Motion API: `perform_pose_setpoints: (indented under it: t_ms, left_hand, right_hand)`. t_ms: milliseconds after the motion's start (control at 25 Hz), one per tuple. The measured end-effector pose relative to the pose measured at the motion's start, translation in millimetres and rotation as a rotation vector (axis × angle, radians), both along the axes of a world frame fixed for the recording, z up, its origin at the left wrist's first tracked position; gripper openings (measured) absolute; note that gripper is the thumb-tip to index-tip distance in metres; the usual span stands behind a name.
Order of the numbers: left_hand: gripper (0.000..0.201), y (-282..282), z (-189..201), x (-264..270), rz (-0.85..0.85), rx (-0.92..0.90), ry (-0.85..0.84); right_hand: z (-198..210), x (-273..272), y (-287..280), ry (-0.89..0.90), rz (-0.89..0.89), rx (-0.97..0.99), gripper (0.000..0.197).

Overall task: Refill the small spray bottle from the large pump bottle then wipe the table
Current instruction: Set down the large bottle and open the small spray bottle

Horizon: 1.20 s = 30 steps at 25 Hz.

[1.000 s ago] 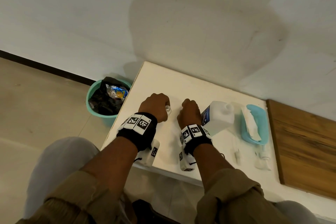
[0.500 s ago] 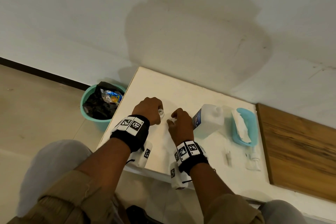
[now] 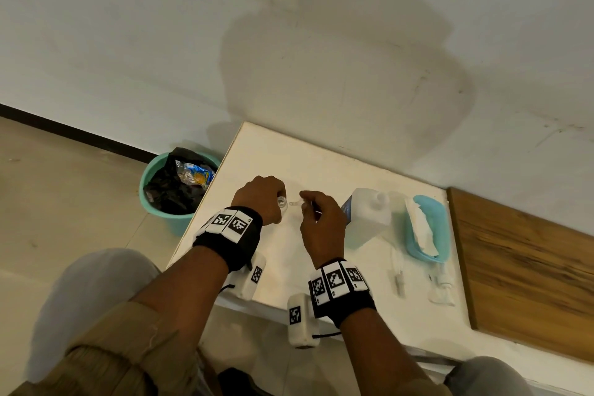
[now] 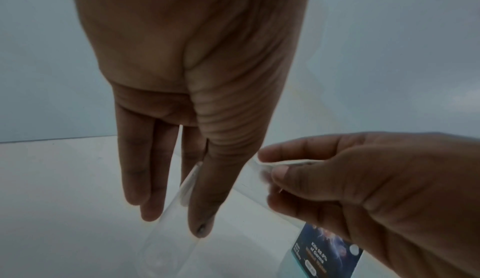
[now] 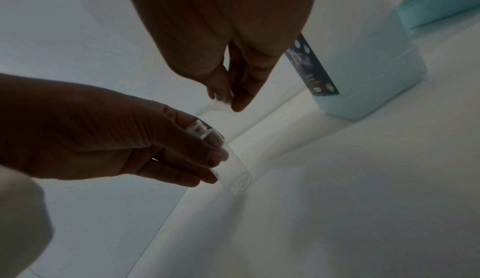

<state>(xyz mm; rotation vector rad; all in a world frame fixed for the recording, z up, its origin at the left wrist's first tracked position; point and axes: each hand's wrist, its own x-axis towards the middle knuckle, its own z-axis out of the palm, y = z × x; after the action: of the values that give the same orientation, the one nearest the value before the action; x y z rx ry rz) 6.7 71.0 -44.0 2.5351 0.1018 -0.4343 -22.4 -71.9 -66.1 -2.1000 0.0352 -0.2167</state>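
Note:
My left hand (image 3: 275,202) grips the small clear spray bottle (image 3: 282,202) upright on the white table (image 3: 273,151); its neck (image 5: 199,129) is uncovered. In the wrist views the bottle (image 4: 174,227) (image 5: 235,171) sits between thumb and fingers. Just right of the bottle's mouth, my right hand (image 3: 303,202) pinches a small clear piece (image 3: 294,203) (image 4: 275,163) (image 5: 217,106) between thumb and fingers. The large white bottle (image 3: 366,219) (image 5: 369,73) with a blue label (image 4: 327,255) stands behind my right hand, with no pump on top.
A teal tray (image 3: 442,225) holding white tissue (image 3: 421,228) stands right of the large bottle. Two clear parts (image 3: 398,280) (image 3: 443,289) lie near the table's front edge. A teal bin (image 3: 154,190) is on the floor at left, a wooden board (image 3: 530,267) at right.
My right hand has come away from the small bottle's mouth, moving right with the clear piece pinched in it. The left hand still holds the bottle in place.

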Motion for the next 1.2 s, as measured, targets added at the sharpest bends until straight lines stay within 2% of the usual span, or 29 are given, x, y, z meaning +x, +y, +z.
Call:
perform_pose_setpoints:
  t_ms: [120, 280, 440, 640, 880, 1040, 1200]
  left_hand:
    - [0.038, 0, 0, 0, 0.006, -0.001, -0.002]
    - [0.040, 1, -1, 0, 0.008, -0.001, 0.006]
    - [0.043, 1, -1, 1, 0.013, -0.007, 0.009]
    - [0.046, 0, -2, 0, 0.014, 0.008, 0.009]
    - [0.032, -1, 1, 2, -0.020, 0.026, 0.011]
    - [0.038, -1, -1, 2, -0.018, 0.023, 0.004]
    - [0.046, -1, -3, 1, -0.010, 0.007, 0.007]
  right_hand:
    - [6, 0, 1, -0.088, 0.024, 0.029, 0.028]
    - [10, 0, 2, -0.174, 0.047, -0.077, 0.028]
    - [10, 0, 3, -0.349, 0.073, -0.156, 0.022]
    - [12, 0, 7, -0.437, 0.134, -0.290, 0.021]
    - [5, -4, 7, -0.370, 0.252, -0.428, 0.025]
    - [-1, -2, 5, -0.349, 0.315, -0.493, 0.027]
    - [0, -1, 4, -0.327, 0.332, -0.434, 0.026]
